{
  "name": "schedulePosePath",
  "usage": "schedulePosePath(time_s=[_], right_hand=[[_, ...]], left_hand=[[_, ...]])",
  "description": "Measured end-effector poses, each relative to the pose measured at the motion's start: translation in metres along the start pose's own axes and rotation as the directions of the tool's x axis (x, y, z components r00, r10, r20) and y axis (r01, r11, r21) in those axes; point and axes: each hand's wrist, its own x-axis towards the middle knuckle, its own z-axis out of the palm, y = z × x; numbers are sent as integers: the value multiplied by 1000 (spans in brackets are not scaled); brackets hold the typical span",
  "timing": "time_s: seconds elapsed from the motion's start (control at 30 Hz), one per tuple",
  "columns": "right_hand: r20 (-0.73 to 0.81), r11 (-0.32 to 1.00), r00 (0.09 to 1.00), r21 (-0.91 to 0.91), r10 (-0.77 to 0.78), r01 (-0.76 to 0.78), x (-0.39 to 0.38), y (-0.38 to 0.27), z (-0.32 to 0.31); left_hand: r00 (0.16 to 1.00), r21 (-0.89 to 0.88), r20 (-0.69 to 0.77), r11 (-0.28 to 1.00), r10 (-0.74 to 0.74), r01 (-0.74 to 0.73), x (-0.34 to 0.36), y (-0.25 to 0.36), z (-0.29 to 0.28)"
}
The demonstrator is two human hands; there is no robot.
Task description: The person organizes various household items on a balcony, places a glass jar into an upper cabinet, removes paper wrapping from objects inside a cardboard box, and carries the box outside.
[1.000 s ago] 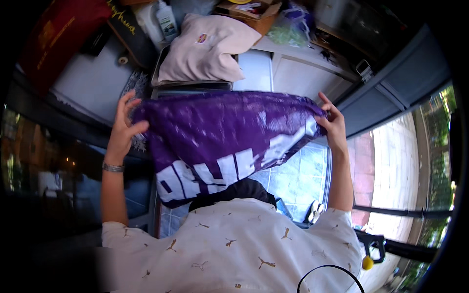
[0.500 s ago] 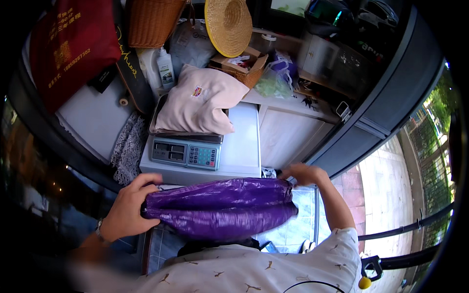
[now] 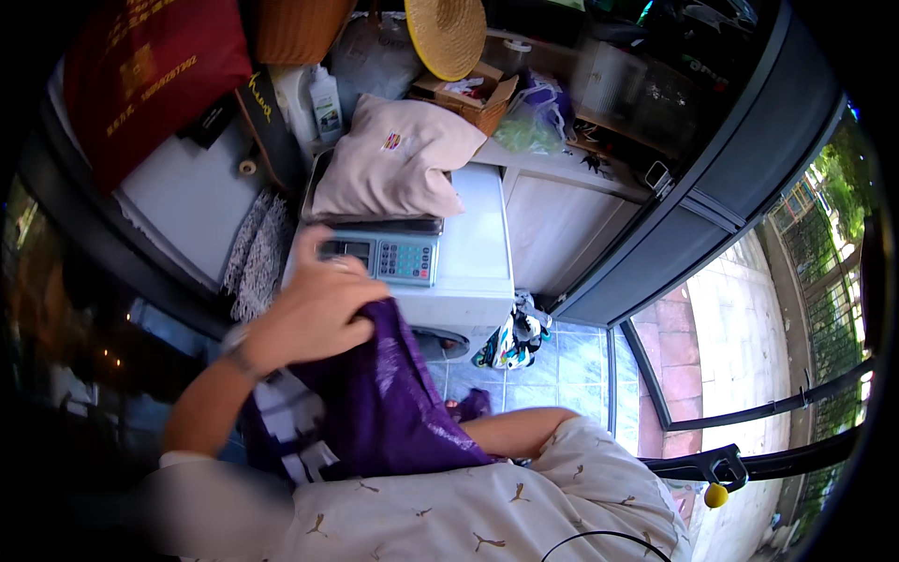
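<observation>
L hand (image 3: 316, 309) pinches purple bag (image 3: 389, 412); R hand's hidden, can't tell. Slick plastic cld slip if grip's loose, tbh.

Shirt (image 3: 412, 534): is covering the torso in off-white cloth
Motifs (image 3: 488, 542): are dotting it with small brown-gold leaping animals
Right sleeve (image 3: 599, 450): is ending short
Wristband (image 3: 242, 354): is circling the left wrist, greyish
Cord (image 3: 599, 539): is curving, thin and black

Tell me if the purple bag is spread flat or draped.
Draped, not flat: the purple bag hangs in folds from the left hand down toward the shirt.
</observation>
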Motion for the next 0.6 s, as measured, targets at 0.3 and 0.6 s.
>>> schedulePosePath(time_s=[0.3,0.6], right_hand=[[-19,956,999,293,32,-25,-18,36,55],[-174,712,978,701,115,41,-132,106,113]], left_hand=[[999,-928,4,372,43,-12,-30,29,317],[886,-910,407,181,221,373,-109,27,343]])
